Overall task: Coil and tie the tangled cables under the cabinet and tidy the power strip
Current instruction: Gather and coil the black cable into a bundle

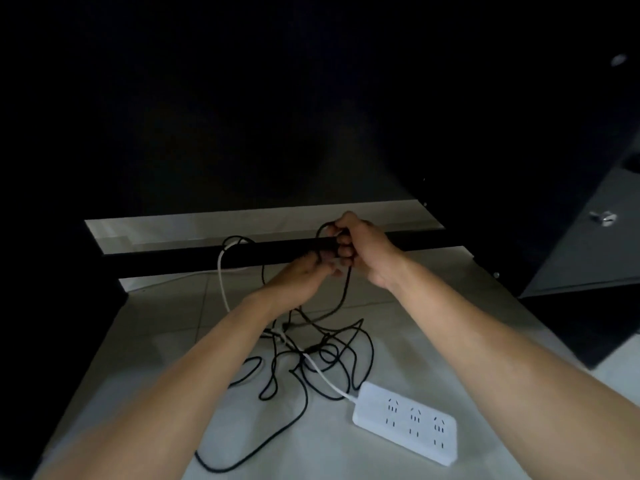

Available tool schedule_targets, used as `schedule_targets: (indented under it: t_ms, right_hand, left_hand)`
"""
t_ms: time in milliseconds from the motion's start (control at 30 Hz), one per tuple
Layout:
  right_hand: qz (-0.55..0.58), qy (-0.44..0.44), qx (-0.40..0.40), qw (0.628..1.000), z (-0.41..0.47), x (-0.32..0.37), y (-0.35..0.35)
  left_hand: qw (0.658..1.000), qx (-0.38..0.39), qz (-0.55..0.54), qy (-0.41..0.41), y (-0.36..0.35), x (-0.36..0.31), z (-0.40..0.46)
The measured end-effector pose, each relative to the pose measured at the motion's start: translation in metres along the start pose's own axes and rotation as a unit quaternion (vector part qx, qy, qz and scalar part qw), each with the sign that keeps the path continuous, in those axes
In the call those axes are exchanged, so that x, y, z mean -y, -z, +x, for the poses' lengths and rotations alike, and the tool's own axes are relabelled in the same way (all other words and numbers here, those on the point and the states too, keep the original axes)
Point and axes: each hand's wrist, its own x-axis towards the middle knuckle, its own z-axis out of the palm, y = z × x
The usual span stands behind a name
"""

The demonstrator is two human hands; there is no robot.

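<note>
A tangle of black cable (332, 355) lies on the pale tiled floor between my forearms. A white cable (221, 271) loops up at the left and runs through the tangle to a white power strip (405, 422) at the lower right. My right hand (363, 249) grips a loop of black cable raised above the floor, fingers curled round it. My left hand (304, 275) meets it just below and pinches the same black cable where it hangs down. Where the two hands meet, the fingers hide the cable.
A black horizontal bar (173, 258) of the cabinet base crosses behind my hands. Dark cabinet panels stand at the left and above. A grey cabinet door (588, 244) with a lock stands at the right.
</note>
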Motion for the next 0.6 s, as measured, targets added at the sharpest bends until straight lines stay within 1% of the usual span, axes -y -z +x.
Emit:
schedule_targets:
  t_ms: [67, 133, 200, 267, 333, 400, 433, 500, 533, 600]
  right_hand:
    - [0.047, -0.018, -0.013, 0.999, 0.004, -0.001, -0.001]
    - [0.064, -0.028, -0.034, 0.997, 0.01, 0.001, -0.003]
    - [0.082, -0.03, -0.052, 0.995, 0.019, 0.003, -0.006]
    - [0.083, -0.033, -0.063, 0.994, 0.025, 0.004, -0.007]
    - [0.056, -0.037, -0.047, 0.997, 0.024, 0.003, -0.008]
    - [0.041, -0.04, -0.024, 0.998, 0.017, 0.003, -0.008]
    - [0.04, -0.039, -0.016, 0.998, 0.012, 0.005, -0.007]
    - [0.044, -0.033, -0.006, 0.998, 0.001, 0.011, -0.003]
    - [0.046, -0.032, -0.001, 0.998, -0.003, 0.015, -0.001]
    - [0.03, -0.028, 0.004, 0.999, -0.01, 0.02, 0.002]
  left_hand:
    - [0.998, 0.022, -0.027, 0.045, -0.002, -0.005, -0.002]
    - [0.995, 0.028, -0.07, 0.072, -0.002, -0.002, -0.003]
    - [0.99, 0.039, -0.114, 0.078, -0.002, -0.001, -0.004]
    - [0.987, 0.058, -0.13, 0.076, 0.0, 0.006, -0.002]
    - [0.985, 0.085, -0.133, 0.072, 0.001, 0.01, -0.001]
    - [0.985, 0.112, -0.115, 0.064, 0.003, 0.011, -0.001]
    - [0.982, 0.122, -0.126, 0.064, 0.002, 0.012, -0.001]
    - [0.963, 0.147, -0.212, 0.079, -0.002, 0.01, -0.002]
    - [0.954, 0.147, -0.246, 0.082, -0.004, 0.009, -0.003]
    - [0.958, 0.132, -0.242, 0.079, -0.008, 0.009, -0.006]
